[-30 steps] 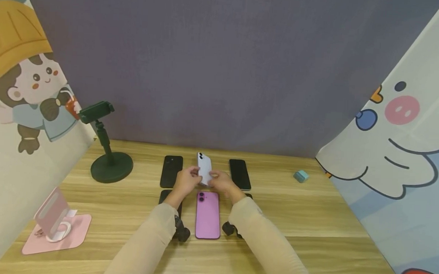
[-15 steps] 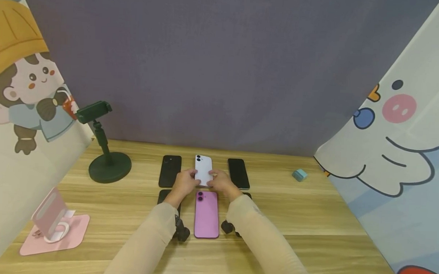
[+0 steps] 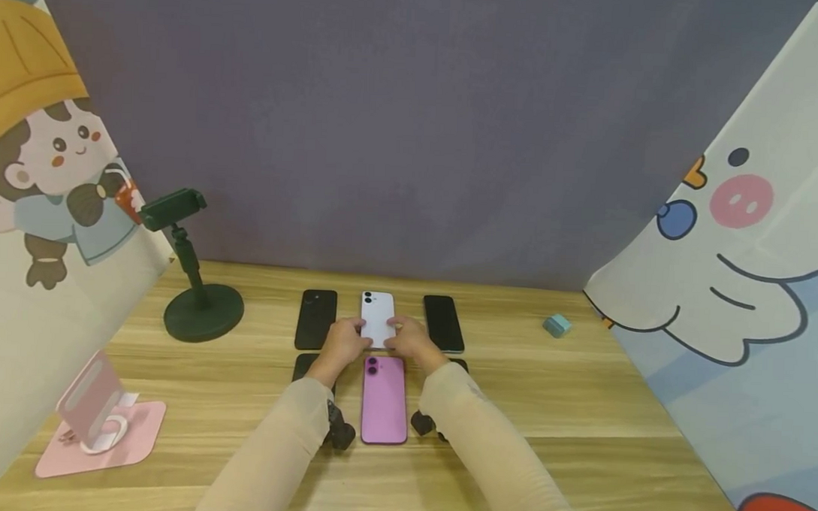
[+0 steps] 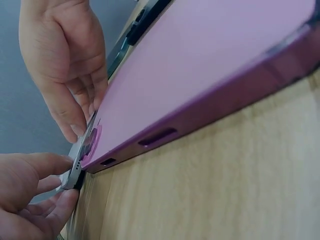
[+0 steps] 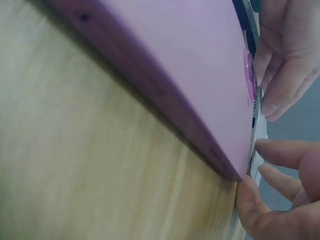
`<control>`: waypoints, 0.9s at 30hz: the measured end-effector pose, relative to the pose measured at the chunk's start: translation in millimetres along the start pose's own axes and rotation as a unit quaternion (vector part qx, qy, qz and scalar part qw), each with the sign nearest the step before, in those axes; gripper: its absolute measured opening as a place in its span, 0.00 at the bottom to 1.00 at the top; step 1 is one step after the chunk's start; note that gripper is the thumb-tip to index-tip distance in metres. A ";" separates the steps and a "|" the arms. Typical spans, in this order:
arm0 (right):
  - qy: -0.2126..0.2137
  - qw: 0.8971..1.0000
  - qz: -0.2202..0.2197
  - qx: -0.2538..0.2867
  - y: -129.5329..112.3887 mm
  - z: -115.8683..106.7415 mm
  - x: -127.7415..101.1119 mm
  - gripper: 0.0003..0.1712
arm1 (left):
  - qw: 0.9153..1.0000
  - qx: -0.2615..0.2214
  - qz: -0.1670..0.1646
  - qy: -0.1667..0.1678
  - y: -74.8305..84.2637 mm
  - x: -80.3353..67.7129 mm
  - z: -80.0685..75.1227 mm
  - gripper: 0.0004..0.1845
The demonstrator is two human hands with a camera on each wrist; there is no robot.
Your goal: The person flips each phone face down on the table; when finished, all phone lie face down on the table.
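Note:
A white smartphone [image 3: 377,316] lies back up in the middle of the far row, its camera bump at the top left. My left hand [image 3: 343,341] holds it by the lower left edge. At the lower right edge, my right hand [image 3: 415,340] holds it with bent fingers. Just nearer to me, a pink-purple smartphone [image 3: 385,401] lies back up between my forearms. Seen from the left wrist, that phone's body [image 4: 200,70] hides most of the white one. From the right wrist, the fingertips [image 5: 267,147] of my right hand meet the white phone's edge.
Black phones flank the white one, at left [image 3: 316,320] and right [image 3: 443,324]. Two more dark phones lie partly under my wrists. A dark green phone stand [image 3: 200,308] and pink phone stand [image 3: 95,410] are at left; a small teal block [image 3: 557,325] lies at right.
The white phone, tilted and raised in my hands a second ago, has come down flat and straight in the row. My hands have stayed at its lower sides.

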State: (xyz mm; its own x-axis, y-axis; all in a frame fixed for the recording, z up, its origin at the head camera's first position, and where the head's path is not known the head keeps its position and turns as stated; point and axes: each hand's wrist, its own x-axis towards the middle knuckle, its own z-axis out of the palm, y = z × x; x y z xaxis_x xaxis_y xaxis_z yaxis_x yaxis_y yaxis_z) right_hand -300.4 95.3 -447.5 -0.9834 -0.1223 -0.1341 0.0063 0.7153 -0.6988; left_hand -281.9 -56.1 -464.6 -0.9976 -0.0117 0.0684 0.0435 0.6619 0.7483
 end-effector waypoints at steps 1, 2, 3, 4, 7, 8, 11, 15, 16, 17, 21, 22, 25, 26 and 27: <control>0.000 1.000 0.000 -0.001 0.2 -0.1 0.0 0.30 | 1.000 0.002 0.002 0.000 -0.4 0.2 0.2 0.23; -0.001 1.000 0.002 0.000 0.3 -0.3 -0.2 0.30 | 1.000 0.005 0.005 0.000 -0.8 0.3 0.6 0.23; -0.002 1.000 0.003 0.002 0.4 -0.3 -0.5 0.30 | 1.000 0.008 0.007 0.001 -1.4 0.4 0.8 0.22; -0.003 1.000 0.004 0.004 0.5 -0.3 -0.7 0.30 | 1.000 0.011 0.009 0.001 -1.9 0.5 1.0 0.22; -0.010 1.000 0.000 0.009 0.6 -0.9 -1.1 0.30 | 1.000 0.020 0.014 0.001 -3.3 0.5 1.1 0.21; -0.015 1.000 -0.002 0.014 0.7 -1.5 -1.5 0.30 | 1.000 0.022 0.014 0.001 -3.1 0.5 1.1 0.21; -0.029 0.999 -0.015 0.023 3.4 -7.3 -2.7 0.30 | 1.000 0.024 0.012 -0.002 1.1 -0.7 0.7 0.21; -0.037 0.998 -0.030 0.039 16.8 -25.6 -2.5 0.27 | 0.999 -0.003 0.034 0.004 15.1 -0.7 4.4 0.21; -0.035 0.998 -0.034 0.041 22.2 -32.0 -2.5 0.27 | 0.999 -0.018 0.045 0.005 20.2 -0.5 6.8 0.21; -0.031 0.998 -0.039 0.043 27.5 -38.7 -2.4 0.26 | 0.998 -0.034 0.054 0.004 25.2 -0.1 10.1 0.21; 0.009 0.999 -0.043 0.015 49.8 -66.3 -3.9 0.25 | 0.991 -0.095 0.083 -0.033 44.4 0.8 30.8 0.23; 0.015 0.999 -0.038 0.003 55.9 -72.5 -5.6 0.25 | 0.990 -0.101 0.088 -0.041 47.7 0.8 38.6 0.23; 0.021 0.999 -0.024 -0.022 72.1 -86.3 -10.2 0.25 | 0.989 -0.099 0.094 -0.057 54.6 -0.3 60.2 0.24; 0.016 0.999 -0.020 -0.024 76.5 -89.0 -11.4 0.26 | 0.989 -0.098 0.097 -0.055 56.2 -0.6 65.8 0.24; 0.008 1.000 -0.018 -0.021 80.8 -90.8 -12.2 0.27 | 0.989 -0.095 0.096 -0.053 57.6 -0.9 70.4 0.24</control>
State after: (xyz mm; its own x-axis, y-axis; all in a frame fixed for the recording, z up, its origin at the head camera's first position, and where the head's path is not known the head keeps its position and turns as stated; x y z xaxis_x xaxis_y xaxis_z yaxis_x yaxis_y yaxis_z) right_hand -304.4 217.0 -438.5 -0.9857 -0.1373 -0.0977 -0.0363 0.7390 -0.6727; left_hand -282.3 34.8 -468.0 -0.9695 0.1856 0.1601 0.2326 0.4911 0.8395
